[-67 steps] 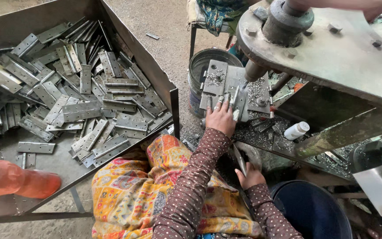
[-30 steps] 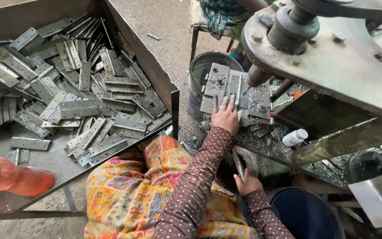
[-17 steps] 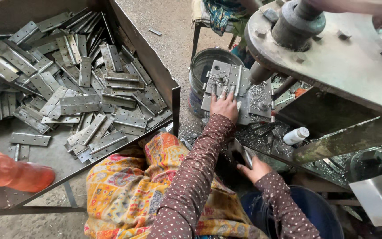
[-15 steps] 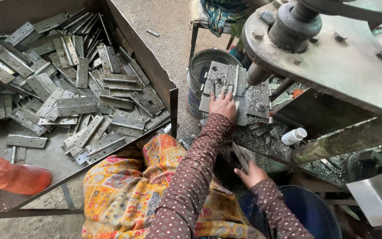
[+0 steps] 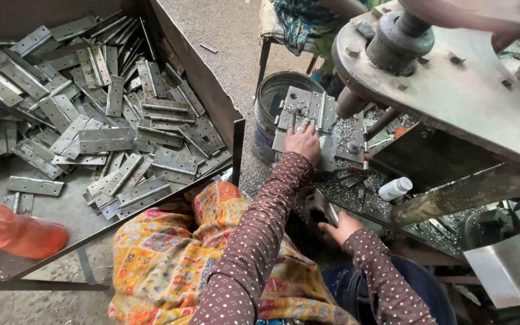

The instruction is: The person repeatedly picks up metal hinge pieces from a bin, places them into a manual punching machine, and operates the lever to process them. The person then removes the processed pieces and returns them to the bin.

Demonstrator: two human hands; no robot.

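Note:
My left hand [image 5: 302,141] reaches forward onto the grey die block [image 5: 332,129] of a press. Its fingertips press on a small grey hinge plate [image 5: 299,111] lying there. Lower and nearer to me, my right hand [image 5: 339,229] grips another flat metal hinge plate [image 5: 325,207] at the edge of the press bed. Both arms wear brown dotted sleeves. Metal chips cover the bed around the die.
A large steel tray [image 5: 212,102] on the left holds several grey hinge plates [image 5: 121,120]. A metal bucket [image 5: 272,102] stands behind the die. The press's heavy round head [image 5: 452,78] overhangs on the right. A small white bottle [image 5: 395,188], a blue tub [image 5: 344,283] and an orange-red object [image 5: 13,229] lie nearby.
My right hand has come up and forward with its plate, closer to the press bed. My left hand has stayed at the die, shifting only slightly.

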